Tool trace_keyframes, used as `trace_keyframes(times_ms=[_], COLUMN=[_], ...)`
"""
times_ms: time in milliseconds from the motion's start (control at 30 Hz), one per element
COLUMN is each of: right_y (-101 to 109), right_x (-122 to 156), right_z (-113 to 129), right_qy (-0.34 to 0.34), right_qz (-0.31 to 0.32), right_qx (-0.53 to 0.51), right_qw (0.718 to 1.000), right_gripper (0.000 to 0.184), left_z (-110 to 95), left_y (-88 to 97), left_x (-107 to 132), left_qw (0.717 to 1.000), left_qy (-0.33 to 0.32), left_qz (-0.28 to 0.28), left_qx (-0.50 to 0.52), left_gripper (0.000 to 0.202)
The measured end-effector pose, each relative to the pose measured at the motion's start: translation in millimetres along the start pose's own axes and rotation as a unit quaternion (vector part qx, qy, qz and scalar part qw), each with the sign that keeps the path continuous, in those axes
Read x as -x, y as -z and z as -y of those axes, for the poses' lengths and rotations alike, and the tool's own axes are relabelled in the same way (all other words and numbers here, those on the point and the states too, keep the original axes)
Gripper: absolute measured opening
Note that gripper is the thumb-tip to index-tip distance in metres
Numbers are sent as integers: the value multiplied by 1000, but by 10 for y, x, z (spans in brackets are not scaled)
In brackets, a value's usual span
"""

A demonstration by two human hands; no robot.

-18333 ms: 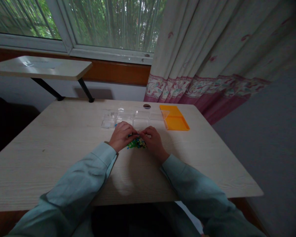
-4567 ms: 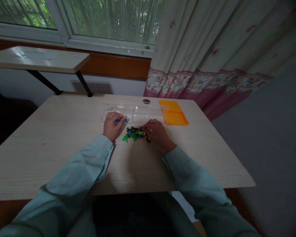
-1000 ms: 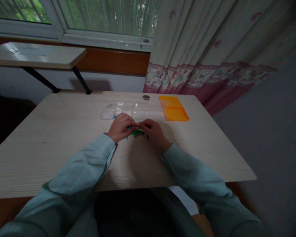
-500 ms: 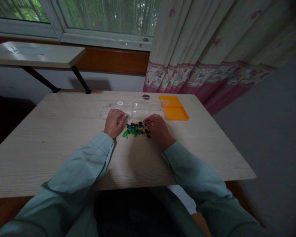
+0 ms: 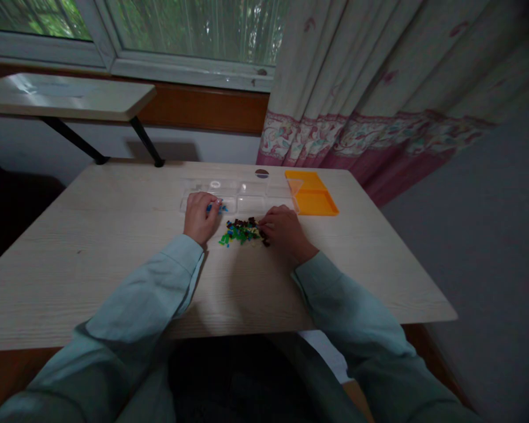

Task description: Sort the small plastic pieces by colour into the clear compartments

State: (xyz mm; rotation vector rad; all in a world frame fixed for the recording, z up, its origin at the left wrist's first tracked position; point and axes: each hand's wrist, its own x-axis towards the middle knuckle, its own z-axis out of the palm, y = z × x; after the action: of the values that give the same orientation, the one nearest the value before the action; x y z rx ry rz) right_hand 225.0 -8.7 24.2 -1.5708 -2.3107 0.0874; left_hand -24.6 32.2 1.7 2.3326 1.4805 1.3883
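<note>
A clear plastic tray divided into compartments (image 5: 252,204) lies toward the back of the pale wood-grain desk (image 5: 361,264), and a few small bright-blue pieces (image 5: 224,208) show in its front row, toward the left end, where the hand partly covers that compartment. At the clear tray's right end lies a shallow orange rectangular plastic tray (image 5: 318,202) with a ridge across its middle; the clear plastic overlaps its left edge. The loose heap of tiny multicoloured plastic pieces (image 5: 241,232) lies directly on the desk, between the two hands and on the person's side of the clear tray. The left hand (image 5: 199,216) is over the clear tray's front left part, apart from the heap, its fingers curled with thumb and fingertips close together beside the blue pieces; whether it pinches one I cannot tell. The right hand (image 5: 284,228) is at the heap's right edge, fingers bent and bunched with the tips among the pieces, and what they grip, if anything, is too small to tell. The heap is bright green mostly at the front and left, dark brown along the back and right, with specks of blue and pale yellow mixed in, the single shapes blurred
</note>
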Motion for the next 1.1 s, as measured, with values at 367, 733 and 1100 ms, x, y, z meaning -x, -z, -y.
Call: trace_keyframes(times_ms=[367, 733, 1100], right_y=[-31, -56, -63], right_x=[11, -9, -20], right_z=[25, 2, 25], right_qy=[12, 0, 2], right_qz=[-10, -70, -94], right_qx=[12, -47, -119], right_qw=[1000, 996, 988], right_gripper=[10, 11, 11], left_z=[74, 68, 8], left_y=[-18, -9, 9], left_x=[8, 3, 2], left_qw=[998, 995, 999], left_qy=[28, 72, 15], left_qz=[-34, -38, -19], left_qx=[-33, -54, -27], left_gripper=[21, 19, 20])
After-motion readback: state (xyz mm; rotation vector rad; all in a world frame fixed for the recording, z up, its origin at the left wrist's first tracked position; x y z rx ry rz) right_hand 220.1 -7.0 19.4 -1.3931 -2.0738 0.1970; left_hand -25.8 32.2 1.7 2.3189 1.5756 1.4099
